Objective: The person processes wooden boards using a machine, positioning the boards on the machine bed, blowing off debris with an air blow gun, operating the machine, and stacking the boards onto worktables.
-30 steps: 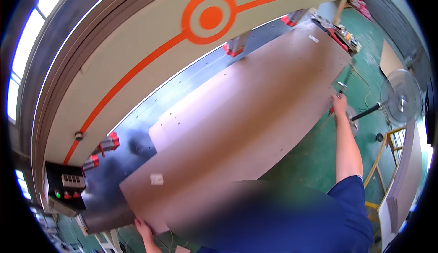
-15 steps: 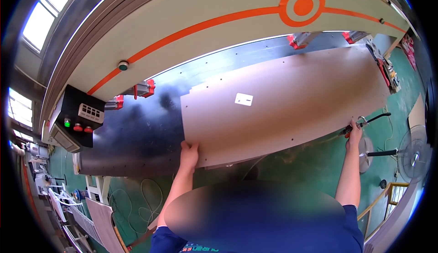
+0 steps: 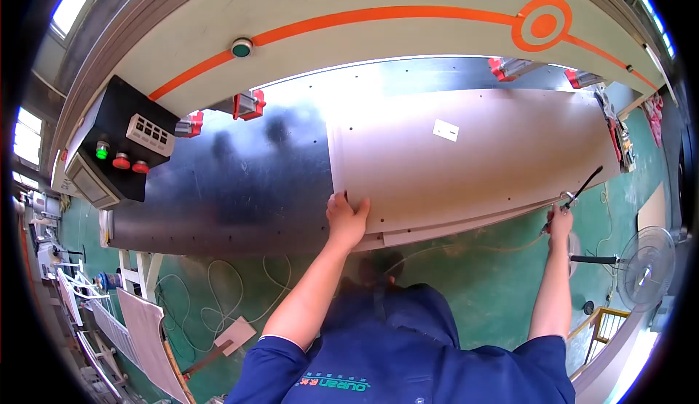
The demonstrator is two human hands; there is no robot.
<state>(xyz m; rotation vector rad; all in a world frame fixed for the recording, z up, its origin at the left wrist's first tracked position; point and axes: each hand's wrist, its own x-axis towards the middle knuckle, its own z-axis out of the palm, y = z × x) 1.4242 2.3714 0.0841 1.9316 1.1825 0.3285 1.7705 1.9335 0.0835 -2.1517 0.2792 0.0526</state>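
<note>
A large, thin pinkish-beige panel [image 3: 480, 156] with a small white label [image 3: 446, 129] lies on a dark metal table [image 3: 240, 178]. Below its near edge, the edge of another sheet [image 3: 415, 236] shows. My left hand [image 3: 348, 220] grips the panel's left edge close to the near corner, thumb on top and fingers curled at the edge. Around an air blow gun [image 3: 571, 200] with a long dark nozzle, my right hand [image 3: 559, 223] is closed at the panel's near right side. An orange-brown air hose [image 3: 473, 247] hangs below the table edge.
Over the table runs a cream machine beam [image 3: 393, 33] with an orange stripe. Red-ended clamps [image 3: 250, 104] sit under it. A control box [image 3: 120, 142] with lit green button stands at left. At right are a standing fan [image 3: 646, 269] and tools [image 3: 615, 131] by the table end.
The panel has shifted away from me and slightly right, with my left hand at its edge. A lower sheet now shows along the near side. The air gun's nozzle points more upward. My view has turned.
</note>
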